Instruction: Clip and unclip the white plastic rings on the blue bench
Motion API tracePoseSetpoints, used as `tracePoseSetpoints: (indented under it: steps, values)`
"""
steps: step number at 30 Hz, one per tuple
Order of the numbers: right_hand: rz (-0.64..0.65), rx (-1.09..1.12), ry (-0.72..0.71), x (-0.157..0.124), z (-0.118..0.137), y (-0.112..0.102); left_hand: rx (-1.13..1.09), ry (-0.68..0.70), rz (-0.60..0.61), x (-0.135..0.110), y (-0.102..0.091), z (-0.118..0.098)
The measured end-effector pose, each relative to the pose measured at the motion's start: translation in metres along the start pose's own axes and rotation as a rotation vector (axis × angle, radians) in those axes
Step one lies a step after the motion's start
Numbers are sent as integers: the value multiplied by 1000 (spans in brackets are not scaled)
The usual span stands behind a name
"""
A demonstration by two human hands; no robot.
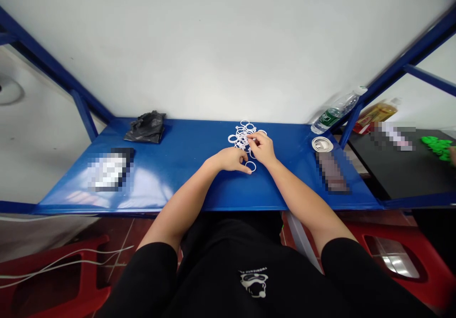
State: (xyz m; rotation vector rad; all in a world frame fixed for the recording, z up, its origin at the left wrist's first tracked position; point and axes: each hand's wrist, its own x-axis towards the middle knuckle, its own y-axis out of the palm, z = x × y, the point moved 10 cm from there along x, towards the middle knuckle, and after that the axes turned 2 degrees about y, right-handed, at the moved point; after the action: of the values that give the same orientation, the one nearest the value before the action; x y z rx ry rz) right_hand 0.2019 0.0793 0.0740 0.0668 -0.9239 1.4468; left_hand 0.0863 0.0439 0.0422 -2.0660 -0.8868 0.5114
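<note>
A loose pile of thin white rings (241, 139) lies near the back of the blue tabletop, several of them overlapping. My left hand (232, 159) is curled in front of the pile, its thumb and forefinger closed at the edge of a single white ring (251, 167). To its right, my right hand (262, 148) reaches over the pile, with thumb and forefinger pinched together on a white ring there. The right hand's fingers hide some of the rings, and one ring shows partly below its palm.
A crumpled black plastic bag (146, 127) and a blurred item (109, 169) lie at left. At right are a water bottle (337, 111), a coiled white strap (322, 144) and a blurred dark object (333, 171). Green pieces (438, 147) lie on the neighbouring black table beside another person's hand.
</note>
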Motion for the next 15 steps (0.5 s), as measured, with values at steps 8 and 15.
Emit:
tracePoseSetpoints:
  steps: [8, 15]
  values:
    - [28, 9, -12, 0, 0, 3, 60, 75, -118, 2, -10, 1]
    - [171, 8, -69, -2, 7, 15, -41, 49, -393, -9, -45, 3]
